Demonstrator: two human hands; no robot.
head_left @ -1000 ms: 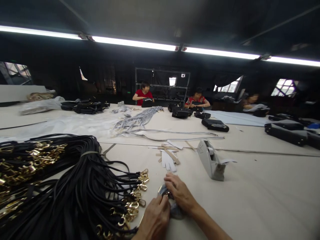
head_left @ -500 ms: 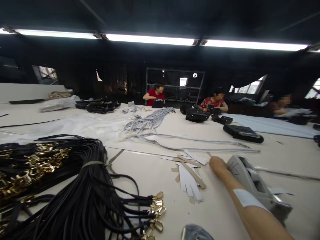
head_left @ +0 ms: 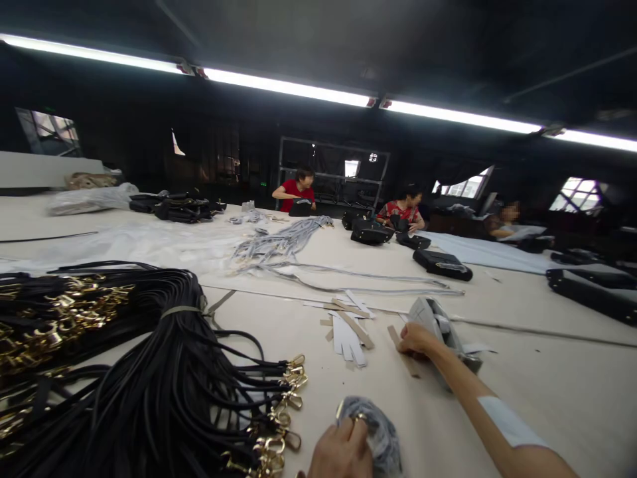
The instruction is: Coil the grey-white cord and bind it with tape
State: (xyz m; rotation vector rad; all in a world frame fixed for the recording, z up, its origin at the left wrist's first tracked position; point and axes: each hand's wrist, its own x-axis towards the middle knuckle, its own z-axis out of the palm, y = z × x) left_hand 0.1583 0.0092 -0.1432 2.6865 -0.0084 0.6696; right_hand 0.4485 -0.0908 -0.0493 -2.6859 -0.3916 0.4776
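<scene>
My right hand is closed on a narrow brown paper strip, just left of a grey tape dispenser. At the bottom, my left hand has its fingers closed at the metal end of a coiled grey strap that looks wrapped in clear plastic. Between the hands and the black straps lies a loose pile of white and brown paper strips.
A large bundle of black straps with gold clasps fills the left. Grey straps lie farther back. Black bags stand beyond, near co-workers seated across the table.
My left hand has come into view at the coiled strap. My right hand has drawn nearer with the brown strip, now seen more fully. The view has swung to the right.
</scene>
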